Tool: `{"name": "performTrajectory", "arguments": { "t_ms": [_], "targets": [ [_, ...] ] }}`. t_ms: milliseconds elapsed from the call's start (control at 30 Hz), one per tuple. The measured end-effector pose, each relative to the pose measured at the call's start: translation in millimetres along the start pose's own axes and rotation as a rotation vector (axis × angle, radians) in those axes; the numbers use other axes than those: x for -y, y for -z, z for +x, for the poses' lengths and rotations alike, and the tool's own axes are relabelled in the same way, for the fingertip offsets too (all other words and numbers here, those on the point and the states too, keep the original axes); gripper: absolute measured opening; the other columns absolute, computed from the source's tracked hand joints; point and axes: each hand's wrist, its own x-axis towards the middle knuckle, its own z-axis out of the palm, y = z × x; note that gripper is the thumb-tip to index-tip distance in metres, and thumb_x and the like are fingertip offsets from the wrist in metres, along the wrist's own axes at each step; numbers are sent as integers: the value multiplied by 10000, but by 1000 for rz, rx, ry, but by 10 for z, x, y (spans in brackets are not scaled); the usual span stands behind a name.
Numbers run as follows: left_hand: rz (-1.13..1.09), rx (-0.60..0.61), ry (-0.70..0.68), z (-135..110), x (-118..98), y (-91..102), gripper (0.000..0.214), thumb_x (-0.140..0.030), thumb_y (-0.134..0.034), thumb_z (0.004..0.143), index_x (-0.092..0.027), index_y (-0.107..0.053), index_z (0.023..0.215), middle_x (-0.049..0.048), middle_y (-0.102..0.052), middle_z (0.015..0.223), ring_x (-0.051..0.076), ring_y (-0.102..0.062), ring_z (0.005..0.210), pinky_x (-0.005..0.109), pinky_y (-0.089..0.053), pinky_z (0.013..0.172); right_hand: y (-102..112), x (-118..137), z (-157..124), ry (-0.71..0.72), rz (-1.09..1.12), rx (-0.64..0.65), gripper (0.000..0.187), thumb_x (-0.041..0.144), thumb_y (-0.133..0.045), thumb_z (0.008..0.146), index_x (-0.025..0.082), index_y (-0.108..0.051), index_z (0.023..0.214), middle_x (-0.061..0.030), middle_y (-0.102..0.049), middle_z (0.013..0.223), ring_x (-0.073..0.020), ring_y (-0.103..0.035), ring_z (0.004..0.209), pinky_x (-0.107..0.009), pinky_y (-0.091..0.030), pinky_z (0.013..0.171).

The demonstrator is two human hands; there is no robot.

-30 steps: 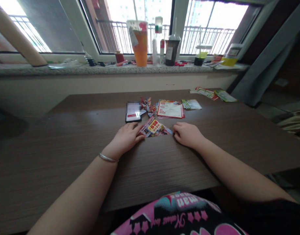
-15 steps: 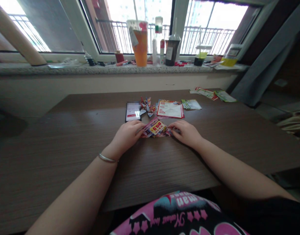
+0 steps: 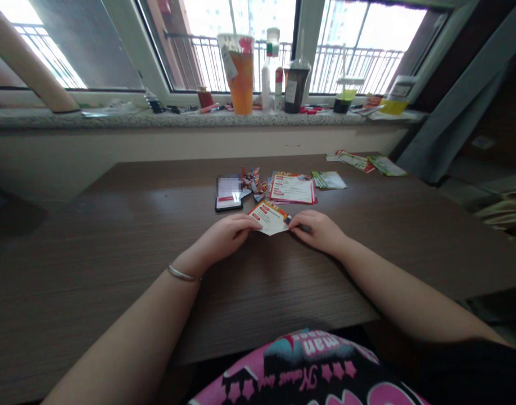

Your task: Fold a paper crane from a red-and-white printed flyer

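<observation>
Between my two hands is a folded paper flyer point(image 3: 270, 218), its white printed side with red labels facing up and a colourful edge at the top right. My left hand point(image 3: 226, 232) pinches its left side, and a silver bangle circles that wrist. At the right corner, the thumb and fingers of my right hand point(image 3: 316, 226) are closed on the paper. Just beyond lie a smartphone point(image 3: 229, 203) with a lit screen, some folded colourful paper pieces point(image 3: 254, 183) and a stack of red-bordered flyers point(image 3: 293, 188).
Green-and-white leaflets point(image 3: 331, 180) lie right of the stack, with more leaflets point(image 3: 387, 166) near the far right edge of the wooden table point(image 3: 114, 236). Along the granite windowsill point(image 3: 165, 119) stand an orange drink cup point(image 3: 241, 79), a dark drink cup point(image 3: 295, 87) and bottles.
The flyer has turned from its colourful price side to its white printed side. My left hand has shifted slightly right and lower along it; my right hand is almost where it was.
</observation>
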Motion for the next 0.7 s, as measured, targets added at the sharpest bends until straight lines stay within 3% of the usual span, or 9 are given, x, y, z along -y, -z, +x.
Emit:
{"name": "performTrajectory", "arguments": {
  "t_ms": [233, 700],
  "targets": [
    [-129, 236, 56, -1, -82, 56, 380, -107, -475, 813, -186, -658, 1136, 60, -667, 1190, 172, -605, 1112, 346, -455, 1021, 0, 9, -11, 35, 13, 122, 107, 171, -551, 856, 208, -648, 882, -49, -711, 946, -176, -647, 924, -319, -503, 835],
    [-65, 309, 20, 11, -186, 82, 221, -221, -602, 811, -216, -704, 1007, 74, -670, 1166, 208, -588, 1112, 381, -431, 1011, 17, 95, 12, 123, -130, 242, 145, 257, -551, 889, 240, -683, 945, -32, -709, 1007, -174, -621, 969, -331, -481, 853]
  ]
}}
